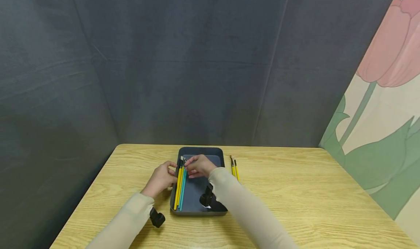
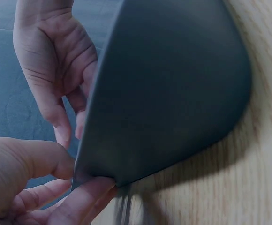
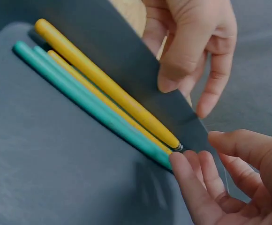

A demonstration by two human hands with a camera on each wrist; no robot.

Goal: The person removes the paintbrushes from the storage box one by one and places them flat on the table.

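A dark grey rectangular tray lies on the table. Along its left wall, side by side, are two yellow paintbrushes and two teal paintbrushes, their bristle ends pointing away from me. My left hand grips the tray's left wall; in the right wrist view its thumb lies over the rim, the other fingers outside. Inside the tray, my right hand touches the brushes near their metal collars with loosely bent fingers. Those fingers hide the bristles in the right wrist view.
Right of the tray, more paintbrushes lie on the wooden table, partly hidden behind the right sleeve. A dark grey curtain hangs behind the table. A wall with a painted tulip stands at the right.
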